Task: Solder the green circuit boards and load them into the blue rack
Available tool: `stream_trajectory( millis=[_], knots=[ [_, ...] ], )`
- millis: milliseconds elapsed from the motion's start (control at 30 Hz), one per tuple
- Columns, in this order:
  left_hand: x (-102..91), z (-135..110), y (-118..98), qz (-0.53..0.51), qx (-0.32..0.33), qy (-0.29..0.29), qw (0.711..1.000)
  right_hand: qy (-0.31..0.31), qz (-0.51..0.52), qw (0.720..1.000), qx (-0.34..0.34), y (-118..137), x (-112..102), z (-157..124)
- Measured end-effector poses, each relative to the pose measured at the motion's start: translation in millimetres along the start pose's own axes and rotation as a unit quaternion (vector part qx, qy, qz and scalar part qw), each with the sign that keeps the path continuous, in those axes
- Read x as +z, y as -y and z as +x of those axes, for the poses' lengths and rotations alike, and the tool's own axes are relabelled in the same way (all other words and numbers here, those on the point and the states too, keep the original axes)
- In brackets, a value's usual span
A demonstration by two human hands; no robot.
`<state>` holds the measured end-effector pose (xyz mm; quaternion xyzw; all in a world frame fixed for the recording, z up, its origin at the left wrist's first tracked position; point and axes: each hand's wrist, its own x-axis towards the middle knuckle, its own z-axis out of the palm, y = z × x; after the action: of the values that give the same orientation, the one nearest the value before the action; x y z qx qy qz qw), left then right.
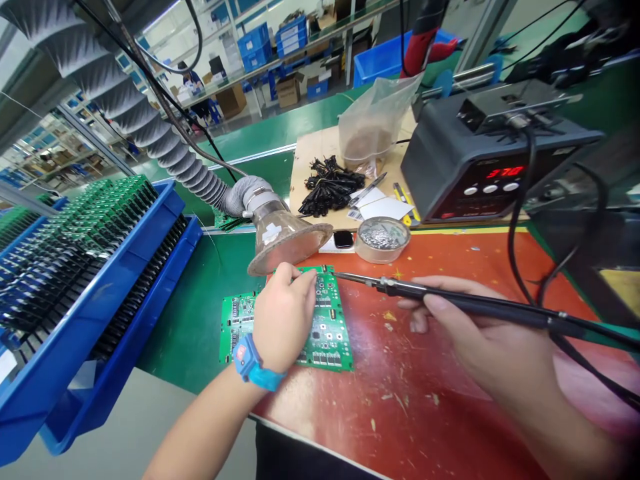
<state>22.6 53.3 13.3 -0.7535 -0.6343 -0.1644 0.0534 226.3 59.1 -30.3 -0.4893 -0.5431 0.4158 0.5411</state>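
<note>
A green circuit board (327, 330) lies on the red mat, its left part reaching over the green bench surface. My left hand (285, 310), with a blue band at the wrist, is over this board. Thumb and forefinger are pinched together near the board's far edge; what is between them, if anything, is too small to make out. My right hand (465, 327) is closed around a black soldering iron (450, 299). The iron's tip points left and is at the board's far right corner, close to a small part there; whether it touches cannot be told.
A grey fume hose with a funnel (290, 243) hangs just behind the board. Nearby stand a round tin (383, 239), black cable bundles (333, 185), a plastic bag (373, 127) and a soldering station (490, 160). Blue trays (150, 253) of boards stand left.
</note>
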Motion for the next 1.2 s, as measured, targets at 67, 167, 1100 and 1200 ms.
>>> stream_trajectory(
  millis=[67, 167, 1100, 1200],
  knots=[
    [1.3, 1.8, -1.7, 0.012, 0.006, 0.007, 1.000, 0.001, -0.003, 1.000, -0.008, 0.9, 1.0, 0.1],
    [2.0, 2.9, -3.0, 0.019, 0.012, 0.009, 1.000, -0.005, -0.001, 1.000, -0.015, 2.0, 2.5, -0.3],
    [-8.8, -16.4, -6.7, 0.002, 0.033, 0.006, 0.999, -0.051, -0.015, 0.999, 0.007, 0.5, -7.9, -9.0],
    [-6.5, -15.7, -7.1, 0.008, 0.042, 0.000, 0.999, -0.040, 0.006, 0.999, 0.008, -2.8, -8.6, -10.2]
  ],
)
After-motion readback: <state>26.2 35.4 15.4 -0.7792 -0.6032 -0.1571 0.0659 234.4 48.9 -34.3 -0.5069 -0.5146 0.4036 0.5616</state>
